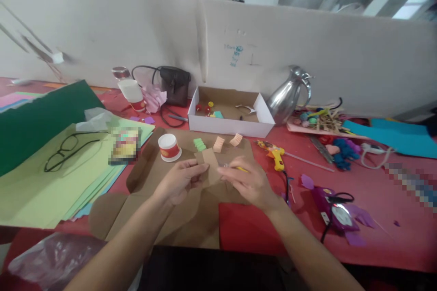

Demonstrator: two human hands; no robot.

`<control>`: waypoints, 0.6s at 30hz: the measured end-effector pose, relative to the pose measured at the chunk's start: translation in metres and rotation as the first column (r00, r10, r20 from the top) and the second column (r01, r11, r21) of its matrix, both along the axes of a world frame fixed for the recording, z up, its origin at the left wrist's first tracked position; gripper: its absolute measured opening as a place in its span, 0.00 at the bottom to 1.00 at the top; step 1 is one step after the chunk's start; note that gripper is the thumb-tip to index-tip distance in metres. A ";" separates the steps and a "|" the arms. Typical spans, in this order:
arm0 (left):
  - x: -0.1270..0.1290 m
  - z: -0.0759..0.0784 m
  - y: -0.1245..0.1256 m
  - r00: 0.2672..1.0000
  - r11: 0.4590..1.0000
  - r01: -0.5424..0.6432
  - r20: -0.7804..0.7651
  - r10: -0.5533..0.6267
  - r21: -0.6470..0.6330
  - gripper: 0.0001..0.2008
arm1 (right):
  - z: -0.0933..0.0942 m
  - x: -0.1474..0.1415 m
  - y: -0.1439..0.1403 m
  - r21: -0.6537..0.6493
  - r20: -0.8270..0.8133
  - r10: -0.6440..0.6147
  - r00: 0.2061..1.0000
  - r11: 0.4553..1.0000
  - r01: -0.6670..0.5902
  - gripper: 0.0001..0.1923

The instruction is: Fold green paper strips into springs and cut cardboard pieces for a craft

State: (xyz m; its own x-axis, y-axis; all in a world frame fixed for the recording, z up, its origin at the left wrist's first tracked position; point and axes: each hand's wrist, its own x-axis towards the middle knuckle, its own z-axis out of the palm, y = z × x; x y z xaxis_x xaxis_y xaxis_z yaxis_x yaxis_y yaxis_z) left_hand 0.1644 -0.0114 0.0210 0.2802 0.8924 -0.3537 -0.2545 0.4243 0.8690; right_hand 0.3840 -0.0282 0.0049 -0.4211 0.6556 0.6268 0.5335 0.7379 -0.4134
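While left hand (180,182) fingers pinch the paper strip (210,160), right hand (247,182) fingers grip scissors (235,168).

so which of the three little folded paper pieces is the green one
The leftmost folded paper piece, next to the red-labelled white tub; the other two are peach.

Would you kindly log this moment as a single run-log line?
left hand: holds tan paper strip | right hand: holds yellow-handled tool at strip | nearby: glue jar, folded paper pieces, glue gun
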 end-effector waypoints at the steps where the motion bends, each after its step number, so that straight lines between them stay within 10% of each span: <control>1: 0.002 0.002 0.005 1.000 1.000 0.011 0.009 -0.011 0.013 0.10 | 0.003 0.000 0.001 0.038 -0.048 -0.012 0.999 0.999 0.014 0.10; 10: 0.002 0.000 0.042 0.996 0.998 0.058 0.072 -0.058 -0.001 0.09 | 0.007 -0.010 0.032 -0.207 -0.026 0.036 0.999 0.977 -0.041 0.20; 18: 0.010 -0.021 0.043 0.987 0.991 0.130 0.091 -0.131 0.013 0.09 | -0.022 -0.021 0.038 -0.430 -0.379 -0.039 0.924 0.892 -0.139 0.08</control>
State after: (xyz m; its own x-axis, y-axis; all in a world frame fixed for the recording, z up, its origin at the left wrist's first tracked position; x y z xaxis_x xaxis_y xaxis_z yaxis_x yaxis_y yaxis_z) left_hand 0.1748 0.0317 0.0000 0.4251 0.8486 -0.3148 -0.2757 0.4527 0.8480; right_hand 0.3633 0.0100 -0.0168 -0.2578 0.8833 0.3915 0.2437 0.4516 -0.8583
